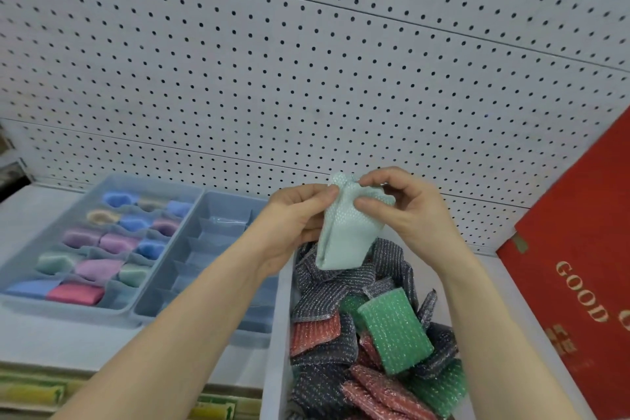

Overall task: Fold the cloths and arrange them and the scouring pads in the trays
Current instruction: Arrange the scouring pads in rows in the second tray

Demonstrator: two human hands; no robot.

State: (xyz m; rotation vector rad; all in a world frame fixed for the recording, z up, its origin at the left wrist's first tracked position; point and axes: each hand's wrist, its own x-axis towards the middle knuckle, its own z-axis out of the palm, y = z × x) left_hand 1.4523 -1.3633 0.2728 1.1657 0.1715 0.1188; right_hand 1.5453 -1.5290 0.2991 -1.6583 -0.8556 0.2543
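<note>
A pale mint cloth [344, 232] hangs folded lengthwise in the air between both hands. My left hand [296, 215] pinches its upper left edge, and my right hand [405, 204] pinches its top right corner. Below them a white bin [278, 334] holds several scouring pads: a green one [395, 331] on top, with dark grey [324, 293] and red ones [315, 331] around it. At the left, a grey-blue divided tray [30, 300] has folded cloths in blue, purple, green and pink in its cells. A second divided tray [191, 215] beside it shows bare cells.
A white pegboard wall [306, 61] rises behind the shelf. A red mat with gold letters "GOOD" [579, 266] leans at the right. Yellow-green packaged goods [34, 392] lie on the shelf below at the front left.
</note>
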